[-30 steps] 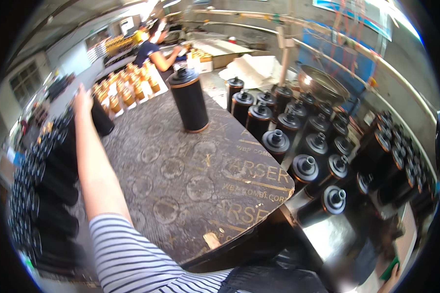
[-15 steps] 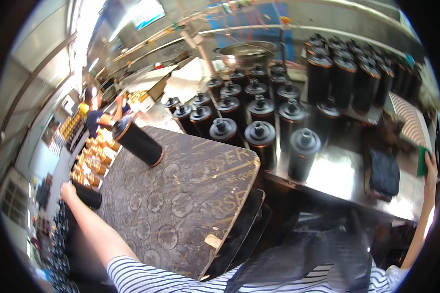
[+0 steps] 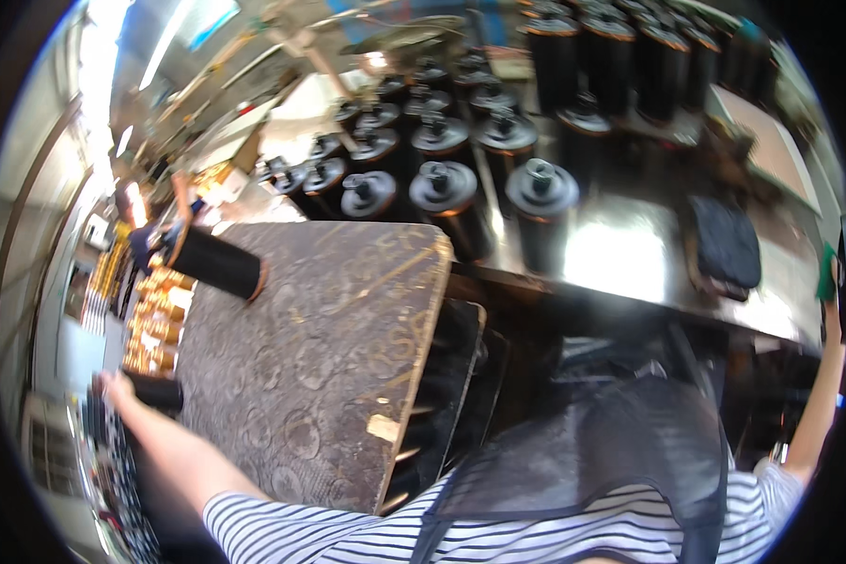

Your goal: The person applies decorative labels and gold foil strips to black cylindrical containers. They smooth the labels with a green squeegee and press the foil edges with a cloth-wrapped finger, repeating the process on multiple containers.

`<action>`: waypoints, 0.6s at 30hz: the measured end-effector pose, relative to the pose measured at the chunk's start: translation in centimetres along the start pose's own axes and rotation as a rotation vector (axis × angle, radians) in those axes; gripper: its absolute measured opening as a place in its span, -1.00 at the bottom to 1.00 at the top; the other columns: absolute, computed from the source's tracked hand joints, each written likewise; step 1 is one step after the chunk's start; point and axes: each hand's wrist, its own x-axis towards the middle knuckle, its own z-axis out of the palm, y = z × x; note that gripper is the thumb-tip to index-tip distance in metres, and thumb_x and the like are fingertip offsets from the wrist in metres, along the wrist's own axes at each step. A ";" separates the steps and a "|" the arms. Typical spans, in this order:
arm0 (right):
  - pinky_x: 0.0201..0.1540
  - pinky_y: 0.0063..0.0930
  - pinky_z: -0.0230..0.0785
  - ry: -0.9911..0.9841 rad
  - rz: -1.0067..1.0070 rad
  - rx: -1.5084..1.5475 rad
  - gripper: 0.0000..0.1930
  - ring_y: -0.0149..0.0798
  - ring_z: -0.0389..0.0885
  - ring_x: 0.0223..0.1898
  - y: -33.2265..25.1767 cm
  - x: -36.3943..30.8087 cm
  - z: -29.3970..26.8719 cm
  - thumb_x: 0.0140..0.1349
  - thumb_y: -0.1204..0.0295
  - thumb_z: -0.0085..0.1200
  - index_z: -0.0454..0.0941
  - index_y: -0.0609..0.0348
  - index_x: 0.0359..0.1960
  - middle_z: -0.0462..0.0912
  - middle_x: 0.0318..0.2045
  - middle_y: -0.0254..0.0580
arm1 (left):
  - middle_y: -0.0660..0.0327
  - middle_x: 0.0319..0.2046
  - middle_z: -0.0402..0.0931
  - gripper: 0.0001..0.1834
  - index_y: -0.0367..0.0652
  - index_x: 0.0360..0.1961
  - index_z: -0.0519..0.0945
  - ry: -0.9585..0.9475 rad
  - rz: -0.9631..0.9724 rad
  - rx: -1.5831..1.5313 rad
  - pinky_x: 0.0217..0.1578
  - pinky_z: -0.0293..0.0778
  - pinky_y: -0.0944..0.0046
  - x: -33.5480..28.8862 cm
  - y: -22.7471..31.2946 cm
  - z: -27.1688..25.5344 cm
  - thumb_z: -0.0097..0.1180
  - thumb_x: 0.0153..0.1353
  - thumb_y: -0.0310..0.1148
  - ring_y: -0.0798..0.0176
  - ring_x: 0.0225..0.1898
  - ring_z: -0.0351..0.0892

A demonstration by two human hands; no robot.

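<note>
At the far left, my left hand (image 3: pixel 115 387) is closed around the end of a black cylinder (image 3: pixel 158 391) beside the left edge of a worn brown board (image 3: pixel 348 376). Motion smears its fingers somewhat. Another black cylinder with a copper-coloured rim (image 3: pixel 218 261) stands on the board's far left part, appearing tilted in the wide view. My right hand (image 3: pixel 835 287) is out at the right rim of the view, closed on a green pad (image 3: pixel 825 273); part of this hand is cut off by the dark edge.
A shiny metal table (image 3: pixel 620 258) carries several black cylinders (image 3: pixel 540 188) with grey tops. More stand at the back right (image 3: pixel 663 56). A dark wrapped block (image 3: pixel 726 242) lies on the table's right. Gold-coloured pieces (image 3: pixel 155 320) and a co-worker's arm (image 3: pixel 180 195) are at the left.
The view has swung, so the board and table sit further left and higher. My left hand and its black cylinder appear slightly lower; my right hand still has the green pad.
</note>
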 end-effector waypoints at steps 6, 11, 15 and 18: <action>-0.32 -0.63 0.24 0.025 0.227 0.349 -0.54 -0.56 0.42 -0.33 2.5 -0.7 0.2 0.22 0.09 0.13 0.50 0.06 0.08 0.54 -0.27 -0.53 | -0.19 -0.03 0.46 -0.44 -0.19 0.18 0.28 -0.094 -0.018 -0.033 0.01 0.36 -0.07 -0.8 3.4 -0.2 -0.09 0.28 -0.05 -0.25 -0.02 0.45; -0.30 -0.58 0.39 0.103 0.260 0.489 -0.63 -0.54 0.55 -0.34 1.8 -2.1 -0.8 0.09 0.27 0.33 0.60 0.05 -0.07 0.62 -0.29 -0.50 | -0.16 -0.11 0.47 -0.51 -0.18 0.08 0.34 -0.063 0.038 -0.104 -0.05 0.35 -0.08 -2.1 9.4 -1.9 -0.05 0.27 -0.07 -0.22 -0.08 0.45; -0.33 -0.61 0.44 0.237 0.320 0.527 -0.72 -0.54 0.58 -0.39 1.6 -4.0 -1.3 0.10 0.32 0.31 0.63 0.03 -0.14 0.65 -0.33 -0.49 | -0.14 -0.17 0.48 -0.56 -0.18 0.00 0.39 -0.031 0.074 -0.174 -0.10 0.34 -0.08 -2.5 12.6 -3.0 -0.02 0.26 -0.08 -0.20 -0.14 0.46; -0.34 -0.59 0.47 0.333 0.372 0.483 -0.74 -0.51 0.60 -0.39 0.8 -5.4 -0.9 0.12 0.36 0.28 0.63 0.03 -0.13 0.67 -0.33 -0.44 | -0.13 -0.21 0.49 -0.60 -0.18 -0.06 0.43 -0.004 0.093 -0.212 -0.14 0.34 -0.09 -3.0 13.8 -3.3 0.00 0.26 -0.08 -0.18 -0.18 0.46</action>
